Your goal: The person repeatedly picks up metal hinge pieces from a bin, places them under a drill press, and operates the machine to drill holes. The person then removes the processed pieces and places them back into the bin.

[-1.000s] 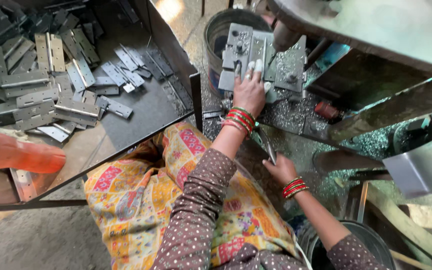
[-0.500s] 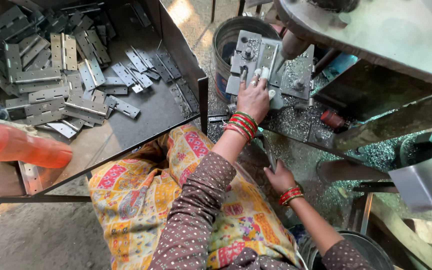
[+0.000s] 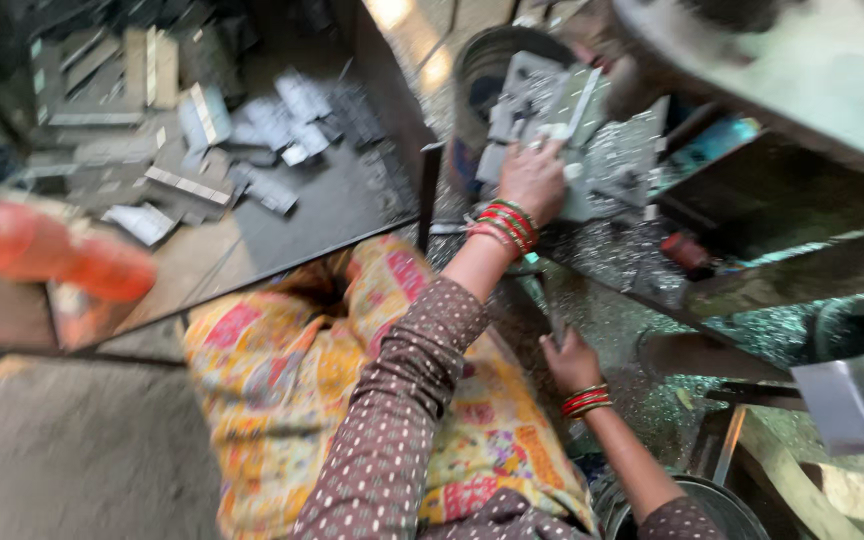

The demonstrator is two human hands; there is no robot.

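Head view, blurred. Left hand [image 3: 530, 180] reaches forward, fingers curled and pressed onto grey metal plate [image 3: 542, 100] on machine bed, just before dark bucket [image 3: 482, 60]. Right hand [image 3: 570, 362] low beside knee, fingers closed round thin dark rod [image 3: 544, 305]. Red bangles [image 3: 502, 222] on wrist. Tray [image 3: 352, 205] at left holds loose metal pieces [image 3: 192, 110]. Orange bottle [image 3: 47, 250] near tray's edge. Metal shavings [image 3: 612, 250] glitter under machine.

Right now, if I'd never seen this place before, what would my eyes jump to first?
Probably the bright orange cylinder-shaped thing at the left edge, blurred but vivid against the grey. Next, the left hand with red bangles, pressed on a flat grey metal plate at the machine up top. Then the heap of small grey metal pieces in the dark tray at upper left.
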